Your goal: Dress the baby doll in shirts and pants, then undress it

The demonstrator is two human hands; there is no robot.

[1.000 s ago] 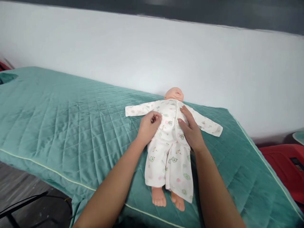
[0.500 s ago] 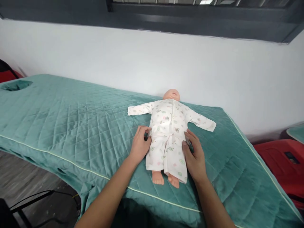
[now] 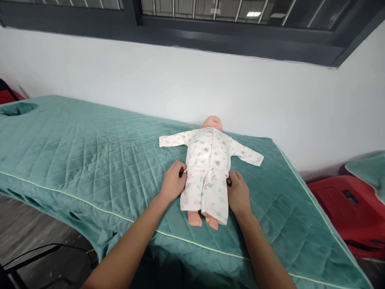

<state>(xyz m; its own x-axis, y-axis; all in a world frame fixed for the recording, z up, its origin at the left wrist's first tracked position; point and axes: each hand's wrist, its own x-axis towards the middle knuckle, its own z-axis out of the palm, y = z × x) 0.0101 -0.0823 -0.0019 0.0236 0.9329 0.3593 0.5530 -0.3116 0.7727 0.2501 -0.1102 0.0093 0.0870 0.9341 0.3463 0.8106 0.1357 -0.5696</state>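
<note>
A baby doll (image 3: 212, 121) lies on its back, dressed in a white printed baby shirt (image 3: 201, 148) and matching white baby pants (image 3: 194, 192). Its arms are spread inside the sleeves, and its bare feet stick out of the pant legs. At the waist, my left hand (image 3: 174, 180) is closed, with thumb and fingers pinched at the left edge of the pants. My right hand (image 3: 238, 192) is closed at the opposite side of the waist, its fingertips partly hidden against the pants. The shirt hem overlaps the waistband there.
Under the doll is a massage bed with a green quilted cover (image 3: 120, 160) and a face hole (image 3: 18, 108) at the far left. A white wall (image 3: 135, 76) and barred window (image 3: 240, 12) stand behind. A red chair (image 3: 345, 208) is at the right.
My fingers have closed from a looser curl onto the sides of the pants at the waist. The view has tilted up slightly, showing more window.
</note>
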